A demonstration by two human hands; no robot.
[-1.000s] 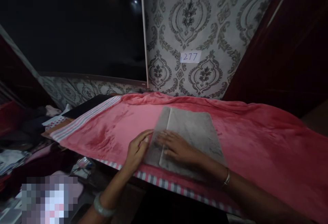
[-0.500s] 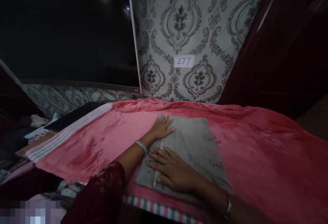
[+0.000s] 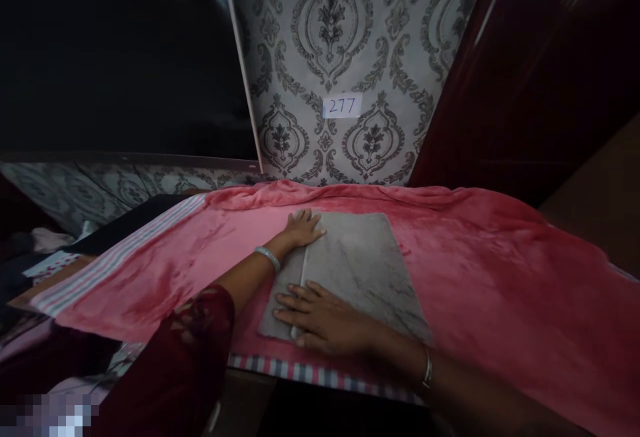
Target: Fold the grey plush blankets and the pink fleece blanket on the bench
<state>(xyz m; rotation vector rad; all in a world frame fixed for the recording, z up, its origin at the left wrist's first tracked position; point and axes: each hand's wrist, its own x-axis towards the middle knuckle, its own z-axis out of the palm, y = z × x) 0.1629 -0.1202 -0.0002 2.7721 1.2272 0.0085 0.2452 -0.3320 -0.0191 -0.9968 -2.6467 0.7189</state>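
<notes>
A folded grey towel (image 3: 365,270) lies flat on a pink fleece blanket (image 3: 500,270) spread over a table. My left hand (image 3: 301,228) rests palm down on the towel's far left corner, fingers spread; a pale bangle sits on that wrist. At the towel's near left edge my right hand (image 3: 325,320) presses flat, fingers apart across the fold line, with a thin metal bracelet on its wrist. Neither hand grips anything.
The blanket has a striped border (image 3: 320,374) along the near edge and at the left. Behind stands a wall with grey damask wallpaper and a paper label "277" (image 3: 342,105). A dark panel fills the left, dark red wood (image 3: 540,70) the right. Clothes pile (image 3: 30,257) at far left.
My left hand slid from the towel's near left edge up to its far left corner. My right hand stayed flat near the front edge. The camera shifted right and closer.
</notes>
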